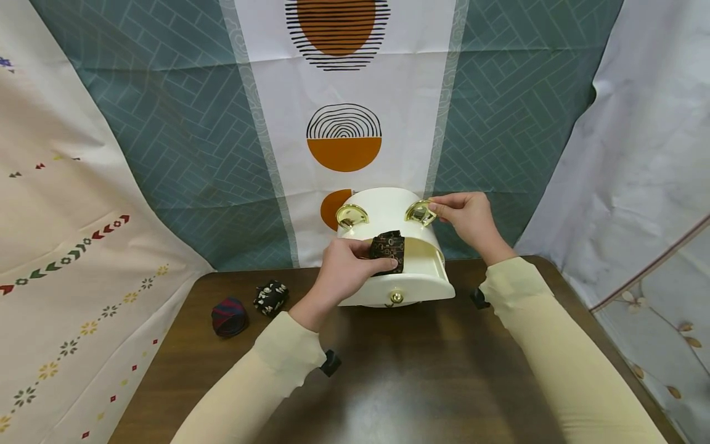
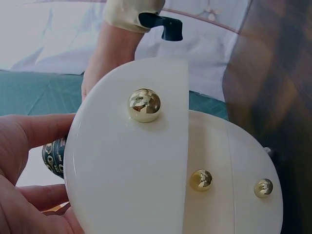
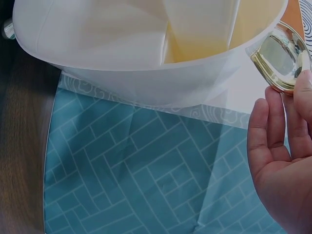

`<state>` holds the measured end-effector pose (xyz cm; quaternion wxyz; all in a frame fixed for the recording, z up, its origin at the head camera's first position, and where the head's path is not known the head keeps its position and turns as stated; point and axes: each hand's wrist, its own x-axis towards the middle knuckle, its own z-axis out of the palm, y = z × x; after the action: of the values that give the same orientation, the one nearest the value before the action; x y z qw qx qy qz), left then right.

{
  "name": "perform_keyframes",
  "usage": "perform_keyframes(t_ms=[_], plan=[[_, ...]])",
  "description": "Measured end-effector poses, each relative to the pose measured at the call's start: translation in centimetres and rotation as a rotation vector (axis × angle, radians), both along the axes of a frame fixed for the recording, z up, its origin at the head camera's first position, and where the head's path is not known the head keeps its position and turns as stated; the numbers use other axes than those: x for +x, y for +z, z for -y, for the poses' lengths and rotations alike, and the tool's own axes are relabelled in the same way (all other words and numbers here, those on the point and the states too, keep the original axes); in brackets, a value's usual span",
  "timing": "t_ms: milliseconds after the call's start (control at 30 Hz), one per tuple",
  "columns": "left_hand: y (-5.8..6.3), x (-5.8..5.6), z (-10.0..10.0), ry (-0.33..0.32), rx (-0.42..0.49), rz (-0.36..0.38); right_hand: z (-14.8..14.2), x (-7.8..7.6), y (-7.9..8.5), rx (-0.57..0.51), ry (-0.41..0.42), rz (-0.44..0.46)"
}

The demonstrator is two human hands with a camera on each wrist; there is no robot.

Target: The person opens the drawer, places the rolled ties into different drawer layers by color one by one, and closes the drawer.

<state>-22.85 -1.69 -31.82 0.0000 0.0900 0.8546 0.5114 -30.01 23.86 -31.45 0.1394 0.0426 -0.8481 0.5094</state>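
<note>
A brown table (image 1: 410, 382) lies below both hands. Left of the left hand (image 1: 344, 271) sit 2 small cloth bundles: a red-and-blue striped bundle (image 1: 229, 317) and, just beside it, a black-and-white bundle (image 1: 271, 298). The left hand grips a dark patterned cloth (image 1: 388, 250) between thumb and fingers, over the pulled-out drawer (image 1: 424, 287) of a white cabinet (image 1: 386, 213). Farther off, the right hand (image 1: 468, 219) pinches a gold handle (image 1: 420, 213) on top. Behind both hands hangs a green-and-white curtain (image 1: 488, 123).
</note>
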Motion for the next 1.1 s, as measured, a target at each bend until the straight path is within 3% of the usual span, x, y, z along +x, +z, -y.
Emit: perform_keyframes(t_ms=[267,533,867,1100], plan=[[-0.2,-0.6,-0.1,-0.022,-0.071,0.088,0.0,-0.2,0.0,-0.007,-0.005,-0.008],[-0.5,-1.3,-0.3,-0.018,0.006,0.195,0.0,-0.3,0.0,-0.010,-0.005,0.007],[-0.4,-1.7,-0.3,-0.001,0.062,0.243,0.4,-0.3,0.3,-0.013,0.000,-0.001],[-0.6,-2.1,-0.3,0.001,0.012,0.260,0.1,-0.4,-0.1,0.006,-0.016,0.006]])
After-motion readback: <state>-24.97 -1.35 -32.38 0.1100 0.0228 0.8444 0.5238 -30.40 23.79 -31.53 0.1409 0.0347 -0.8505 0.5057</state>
